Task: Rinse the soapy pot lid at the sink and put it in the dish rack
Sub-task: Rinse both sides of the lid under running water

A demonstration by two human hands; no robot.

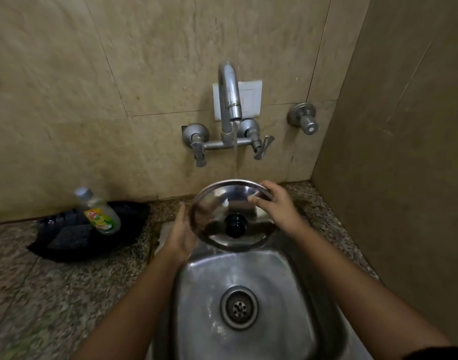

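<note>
Steel pot lid (pixel 231 214), gripped at its rim by left hand (pixel 182 233) and right hand (pixel 275 203); best turn it slowly under the stream.

Sink (pixel 295 294) basin open below the held lid (pixel 217 203) — tap (pixel 229 100) crowds its back edge. Soap bottle (pixel 99 211) and black tray (pixel 67 245) block worktop's left back edge — right wall close.

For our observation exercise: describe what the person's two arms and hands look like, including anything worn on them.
Both forearms are bare up to the picture's lower edge. The left hand and right hand wear no gloves; no rings, watch or bracelets show. A dark strip at the lower right corner may be a sleeve, but that cannot be told.
</note>
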